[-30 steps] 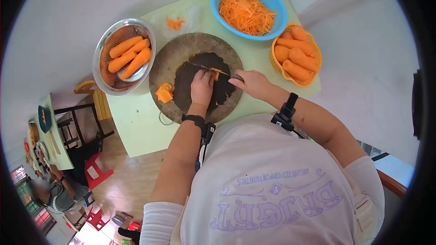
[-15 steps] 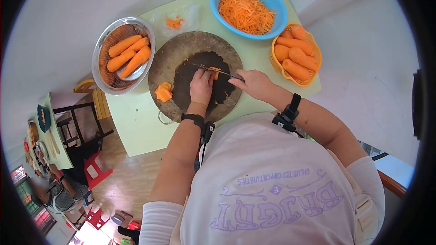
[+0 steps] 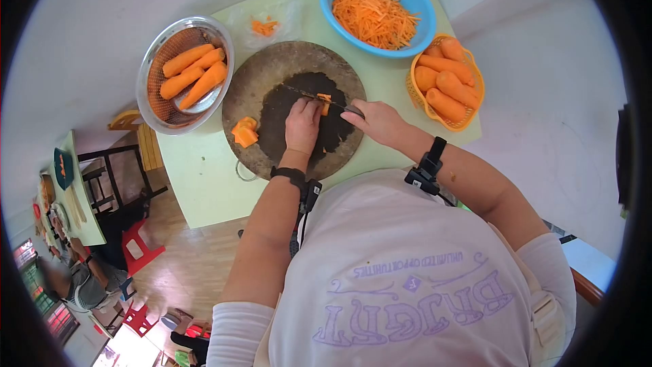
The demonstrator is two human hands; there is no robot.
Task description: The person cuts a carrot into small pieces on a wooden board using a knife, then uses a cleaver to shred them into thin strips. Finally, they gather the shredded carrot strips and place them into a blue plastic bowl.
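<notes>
A round wooden chopping board [image 3: 255, 85], dark and wet-looking in its middle, lies on the table. My right hand [image 3: 375, 122] is closed round the handle of a kitchen knife [image 3: 314, 95]. The blade points left across the board, just beyond my left fingertips. My left hand [image 3: 303, 126] is closed, its bent fingers pressing a carrot piece [image 3: 326, 104] against the board beside the blade; the fingers partly hide it. Several cut carrot chunks [image 3: 244, 132] sit on the board's left side.
A metal colander [image 3: 145, 85] with several peeled carrots stands at the left. Shredded carrot [image 3: 373, 17] fills a blue basin [image 3: 428, 10] at the back. A yellow basket [image 3: 415, 95] holds more carrots. Carrot scraps [image 3: 264, 26] lie on a plastic bag. Another person [image 3: 88, 285] is at the far left.
The view has shifted slightly. My hands stay at nearly the same place on the board, with the knife and carrot piece still between them.
</notes>
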